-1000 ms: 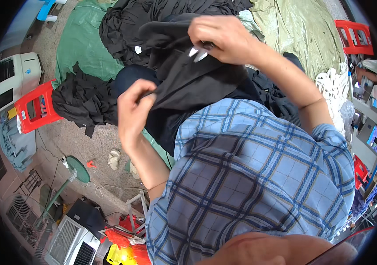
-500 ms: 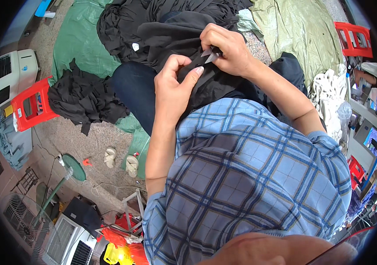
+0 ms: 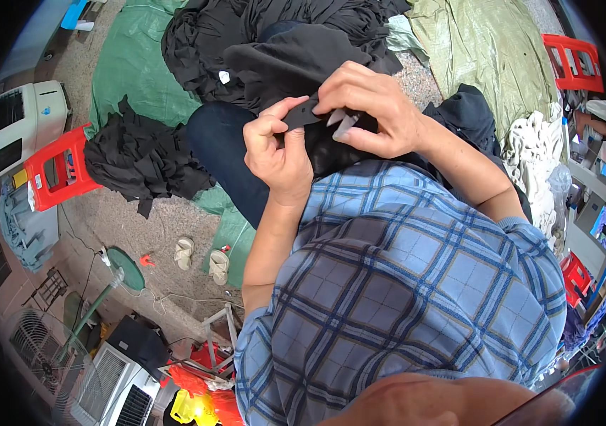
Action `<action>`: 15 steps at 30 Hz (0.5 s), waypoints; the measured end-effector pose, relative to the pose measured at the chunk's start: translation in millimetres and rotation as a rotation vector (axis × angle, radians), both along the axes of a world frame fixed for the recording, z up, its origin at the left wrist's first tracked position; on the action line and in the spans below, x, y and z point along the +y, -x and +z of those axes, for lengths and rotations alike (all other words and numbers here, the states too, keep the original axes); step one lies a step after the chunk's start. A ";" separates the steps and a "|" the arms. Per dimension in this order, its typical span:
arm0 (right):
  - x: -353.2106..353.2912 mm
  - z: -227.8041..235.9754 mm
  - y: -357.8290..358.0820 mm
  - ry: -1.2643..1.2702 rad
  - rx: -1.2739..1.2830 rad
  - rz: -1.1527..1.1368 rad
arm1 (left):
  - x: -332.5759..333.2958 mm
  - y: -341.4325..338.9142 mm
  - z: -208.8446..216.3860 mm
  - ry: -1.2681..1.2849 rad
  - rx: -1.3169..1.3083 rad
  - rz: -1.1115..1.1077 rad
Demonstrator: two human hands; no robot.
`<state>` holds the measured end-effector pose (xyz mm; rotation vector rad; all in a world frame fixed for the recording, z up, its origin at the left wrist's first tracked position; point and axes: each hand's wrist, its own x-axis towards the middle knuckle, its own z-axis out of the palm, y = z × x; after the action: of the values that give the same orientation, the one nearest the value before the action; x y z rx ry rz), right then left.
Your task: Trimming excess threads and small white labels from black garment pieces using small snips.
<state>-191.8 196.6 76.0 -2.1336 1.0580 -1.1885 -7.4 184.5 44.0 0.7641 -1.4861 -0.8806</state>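
Over my lap, my left hand [image 3: 279,153] pinches the edge of a black cloth garment [image 3: 285,60] between thumb and fingers. The held edge [image 3: 301,116] stands up as a small flap. A pair of thread snips [image 3: 343,122] sits in my right hand [image 3: 381,110], its short metal blades pointing out from under the fingers and spread a little apart. My right fingertips touch the same flap beside the left fingers. Most of the snips' body is hidden by the hand.
A black cloth heap [image 3: 196,42] lies ahead on a green sheet [image 3: 122,78], and black pieces [image 3: 133,156] lie to the left by a red stool [image 3: 58,170]. White cloth [image 3: 530,160] is piled at right. Sandals [image 3: 218,267] and a fan [image 3: 40,355] are lower left.
My left hand has turned, lifting the cloth edge between thumb and fingers. My right fingers have moved onto that edge, and the snips' blades have swung downward, away from the cloth.
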 end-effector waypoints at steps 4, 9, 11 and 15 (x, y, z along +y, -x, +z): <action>4.0 -6.5 -7.2 -0.286 -0.142 -0.145 | 2.5 4.5 5.6 -0.320 0.283 -0.052; 4.4 3.0 -9.6 -0.186 0.013 -0.176 | 3.7 4.7 9.1 -0.409 0.323 -0.052; 3.5 3.8 -10.9 -0.083 0.041 -0.164 | 4.1 5.3 8.9 -0.415 0.332 -0.052; 3.6 7.2 -13.2 -0.020 0.133 -0.253 | 5.0 6.1 10.5 -0.380 0.318 -0.050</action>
<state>-178.6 200.3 83.2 -2.1355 1.4269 -1.1519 -13.5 189.5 54.6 0.8181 -1.0740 -1.2808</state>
